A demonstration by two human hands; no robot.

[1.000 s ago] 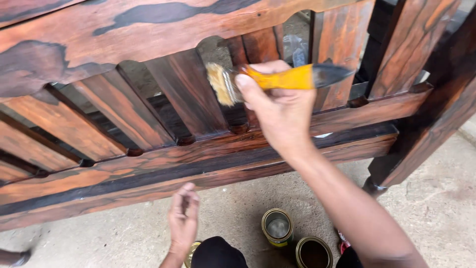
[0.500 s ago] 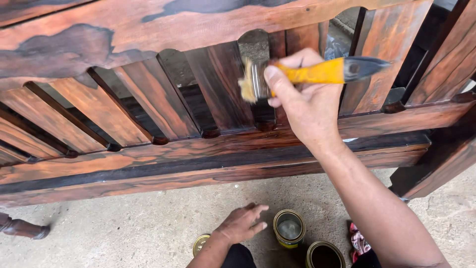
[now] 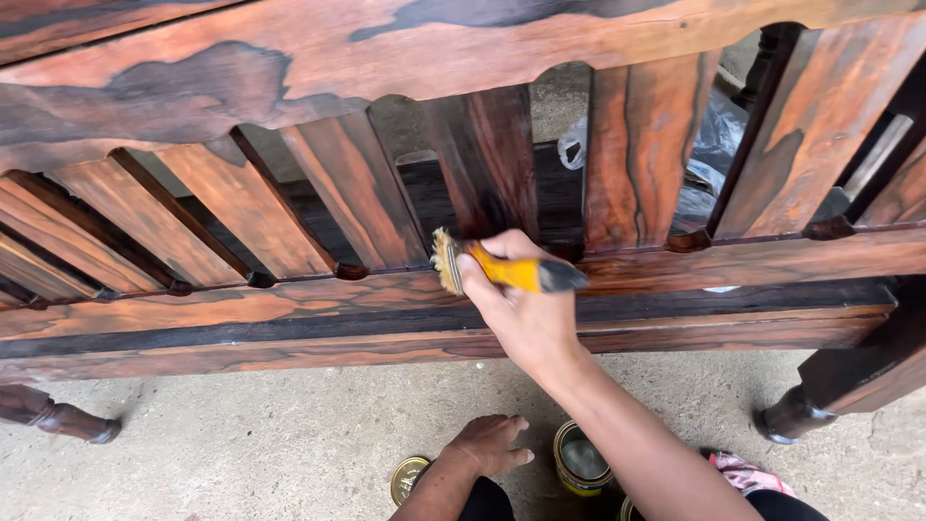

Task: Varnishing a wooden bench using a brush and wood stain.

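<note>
My right hand (image 3: pixel 521 314) grips a paintbrush (image 3: pixel 502 268) with a yellow handle and pale bristles. The bristles touch the foot of a dark slat, where it meets the lower rail of a reddish-brown wooden bench back (image 3: pixel 289 203) with dark streaks. My left hand (image 3: pixel 490 444) rests low with loosely curled fingers and holds nothing. It lies beside an open round tin (image 3: pixel 582 461) on the concrete floor.
A tin lid (image 3: pixel 409 479) lies left of my left hand. A second tin edge (image 3: pixel 629 508) shows at the bottom. Turned wooden legs stand at left (image 3: pixel 58 417) and right (image 3: pixel 796 415). A pink cloth (image 3: pixel 743 473) lies nearby. A clear plastic bag (image 3: pixel 704 145) shows behind the slats.
My right hand has brought the brush down from the upper part of a slat to its foot at the lower rail. My left hand has shifted right, closer to the open tin.
</note>
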